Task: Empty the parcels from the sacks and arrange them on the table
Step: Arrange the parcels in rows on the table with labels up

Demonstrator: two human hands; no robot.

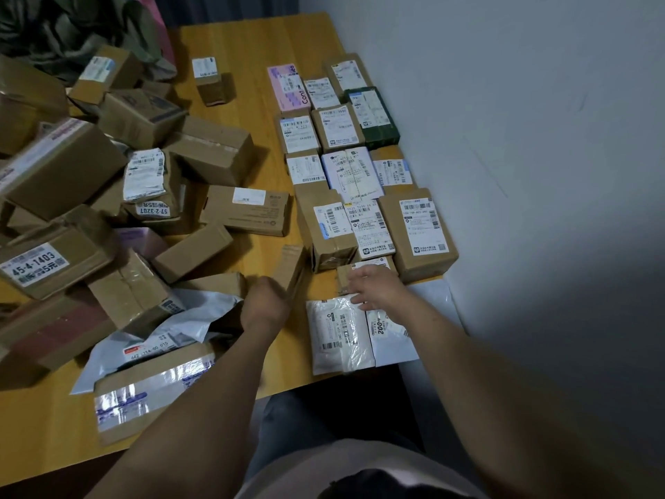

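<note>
Reaching forward in the head view, the right hand (378, 288) lies palm down with its fingers (361, 277) straight and slightly spread. Under the far fingers sits a small brown box (344, 274). The nearest finger touches the far edge of a white padded parcel (338, 336), which lies flat at the near edge of the table (252, 45). Another white parcel (390, 342) lies partly beneath the wrist, touching the padded one.

Beyond the right fingertips, rows of parcels (345, 174) run label-up along the wall (521, 102), packed edge to edge. Among them a dark green box (376, 117) stands near the far end and a pink parcel (288, 88) marks the far corner.

The left hand (266, 300) is blurred and seen from the back. Its fingers curl out of sight round the near end of a narrow brown box (289, 268), which stands tilted, just apart from the rows.

On the thumb-away side of the left hand, a loose heap of boxes (108, 196) covers that half of the table, with a crumpled white mailer (172, 329) just beside the wrist. A lone carton (208, 82) stands well beyond the fingers, between heap and rows. A dark green sack (72, 30) slumps at the far corner behind the heap.
</note>
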